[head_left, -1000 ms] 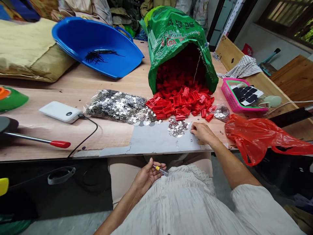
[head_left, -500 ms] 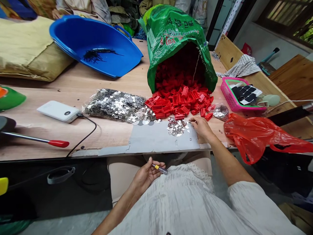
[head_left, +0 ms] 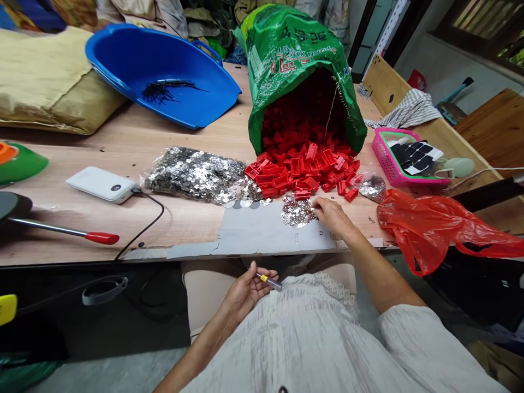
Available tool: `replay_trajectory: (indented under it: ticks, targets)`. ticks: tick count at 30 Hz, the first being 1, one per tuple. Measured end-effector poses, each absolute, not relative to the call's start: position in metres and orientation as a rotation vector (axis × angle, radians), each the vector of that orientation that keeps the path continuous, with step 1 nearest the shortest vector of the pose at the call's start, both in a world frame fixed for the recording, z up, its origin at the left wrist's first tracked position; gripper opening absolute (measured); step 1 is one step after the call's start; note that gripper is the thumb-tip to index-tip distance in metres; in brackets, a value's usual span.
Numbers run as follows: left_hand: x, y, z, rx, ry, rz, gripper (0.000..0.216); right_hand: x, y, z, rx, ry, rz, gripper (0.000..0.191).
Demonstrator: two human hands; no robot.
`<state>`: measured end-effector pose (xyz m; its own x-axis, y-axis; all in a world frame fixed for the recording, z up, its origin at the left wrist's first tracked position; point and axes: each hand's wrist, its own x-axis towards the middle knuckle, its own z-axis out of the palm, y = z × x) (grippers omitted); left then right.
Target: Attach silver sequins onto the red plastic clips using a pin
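My left hand (head_left: pixel 248 288) is low in front of my lap, with its fingers curled around a slim screwdriver-like tool (head_left: pixel 270 281). The tool has a dark translucent end and a yellow band, and my fingers cover its other end. At the right edge of a small heap of shiny metal pieces (head_left: pixel 297 213), the fingertips of my right hand (head_left: pixel 333 214) are pinched together. Whatever is between them is too small to make out. The heap lies on a grey sheet (head_left: pixel 254 232) at the table's front edge. Red plastic parts (head_left: pixel 295 174) lie just behind it.
Red parts spill from a green sack (head_left: pixel 292 60). A clear bag of metal pieces (head_left: pixel 192 172), a white power bank with cable (head_left: pixel 102 184) and a blue scoop-shaped basin (head_left: pixel 196 106) stand left. To the right are a pink basket (head_left: pixel 387 158) and a red plastic bag (head_left: pixel 429 224).
My right hand has shifted slightly left, closer to the heap of metal pieces. My left hand keeps the tool in nearly the same place. The whole view has shifted a little.
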<state>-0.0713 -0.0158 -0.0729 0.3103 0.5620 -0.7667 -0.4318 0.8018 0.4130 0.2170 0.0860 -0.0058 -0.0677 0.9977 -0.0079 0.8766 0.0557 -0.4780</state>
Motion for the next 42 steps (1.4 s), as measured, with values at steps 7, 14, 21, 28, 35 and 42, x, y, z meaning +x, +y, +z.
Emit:
replay_trajectory:
  ticks: [7,14,21,28,35,42]
  targets:
    - [-0.072,-0.016,-0.079,0.145,1.055,0.658,0.040,0.247,0.067,-0.007,-1.988,-1.995,0.682,0.005]
    - [-0.072,-0.017,-0.082,0.143,1.027,0.668,0.041,0.235,0.076,-0.026,-1.881,-1.939,0.621,0.008]
    - [-0.076,-0.023,-0.084,0.175,0.991,0.698,0.037,0.219,0.085,-0.021,-1.821,-2.010,0.532,0.009]
    - [-0.071,-0.016,-0.049,0.520,0.881,0.840,0.044,0.180,0.099,-0.006,-1.618,-2.063,0.482,0.019]
    - [-0.090,0.071,0.007,1.524,1.457,0.906,0.026,0.119,0.138,-0.009,-1.561,-2.385,-0.035,0.031]
    - [-0.092,0.152,0.007,2.072,1.920,0.388,0.040,0.111,0.170,-0.014,-1.344,-2.614,-0.176,0.037]
